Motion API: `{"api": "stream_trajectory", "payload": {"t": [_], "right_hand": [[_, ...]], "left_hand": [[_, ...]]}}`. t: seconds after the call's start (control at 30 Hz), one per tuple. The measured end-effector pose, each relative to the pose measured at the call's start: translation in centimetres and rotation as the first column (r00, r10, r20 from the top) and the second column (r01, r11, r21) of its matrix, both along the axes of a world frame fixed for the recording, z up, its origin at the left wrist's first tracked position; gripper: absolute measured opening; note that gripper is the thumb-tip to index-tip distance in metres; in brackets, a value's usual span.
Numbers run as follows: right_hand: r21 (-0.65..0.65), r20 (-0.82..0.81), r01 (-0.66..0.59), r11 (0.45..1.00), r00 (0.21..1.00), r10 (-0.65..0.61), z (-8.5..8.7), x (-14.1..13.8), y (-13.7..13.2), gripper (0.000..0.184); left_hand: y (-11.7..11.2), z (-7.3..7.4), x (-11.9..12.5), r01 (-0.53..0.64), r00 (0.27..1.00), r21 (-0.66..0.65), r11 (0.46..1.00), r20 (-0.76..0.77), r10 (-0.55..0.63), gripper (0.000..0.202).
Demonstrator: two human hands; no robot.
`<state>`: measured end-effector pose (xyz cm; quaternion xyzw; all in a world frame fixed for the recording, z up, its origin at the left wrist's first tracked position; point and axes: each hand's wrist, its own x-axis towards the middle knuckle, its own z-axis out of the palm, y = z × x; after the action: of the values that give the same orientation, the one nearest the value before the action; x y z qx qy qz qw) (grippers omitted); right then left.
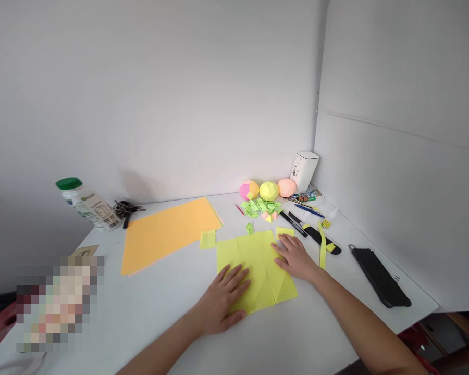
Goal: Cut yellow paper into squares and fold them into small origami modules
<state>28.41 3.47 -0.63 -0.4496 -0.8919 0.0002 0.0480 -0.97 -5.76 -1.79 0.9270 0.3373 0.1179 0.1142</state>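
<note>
A creased yellow paper sheet (258, 260) lies flat on the white table (160, 307). My left hand (222, 299) rests palm down on its lower left part, fingers stretched out. On the sheet's right edge my right hand (295, 258) presses flat, fingers spread. Neither hand holds anything. A small yellow square (207, 239) lies just beyond the sheet's upper left corner.
A stack of orange sheets (166, 232) lies to the left, with a green-capped bottle (88, 204) and keys (125, 209) behind. Three paper balls (269, 190), green scraps (260, 207), pens (297, 223), a white box (305, 169) sit at the back right. A black phone (379, 276) lies far right.
</note>
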Motion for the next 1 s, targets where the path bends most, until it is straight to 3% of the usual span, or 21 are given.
{"api": "stream_trajectory", "payload": {"t": [0.47, 0.53, 0.63, 0.73, 0.83, 1.0], "right_hand": [[-0.003, 0.013, 0.006, 1.0, 1.0, -0.006, 0.2, -0.1, -0.1, 0.047], [0.003, 0.008, 0.004, 1.0, 1.0, -0.004, 0.1, 0.0, -0.1, 0.047], [0.013, -0.003, -0.002, 1.0, 1.0, 0.002, -0.2, 0.1, 0.0, 0.048], [0.012, -0.007, -0.005, 1.0, 1.0, 0.005, -0.4, 0.2, 0.1, 0.048], [0.005, -0.017, -0.004, 1.0, 1.0, 0.004, -0.3, 0.2, 0.2, 0.048], [-0.005, -0.021, 0.0, 1.0, 1.0, 0.0, -0.1, 0.2, 0.2, 0.048]], "left_hand": [[0.1, -0.5, -0.1, -0.015, 0.999, 0.034, 0.999, 0.051, 0.013, 0.061], [0.1, -0.8, -0.2, -0.069, 0.993, 0.064, 0.996, 0.097, 0.063, 0.056], [0.5, -1.3, -0.8, -0.246, 0.952, 0.112, 0.963, 0.213, 0.219, 0.043], [1.8, -1.5, -1.9, -0.424, 0.872, 0.113, 0.899, 0.318, 0.371, 0.034], [3.8, -1.2, -2.8, -0.531, 0.801, 0.024, 0.847, 0.342, 0.492, 0.032], [7.5, -0.1, -2.3, -0.486, 0.833, -0.037, 0.873, 0.283, 0.475, 0.036]]}}
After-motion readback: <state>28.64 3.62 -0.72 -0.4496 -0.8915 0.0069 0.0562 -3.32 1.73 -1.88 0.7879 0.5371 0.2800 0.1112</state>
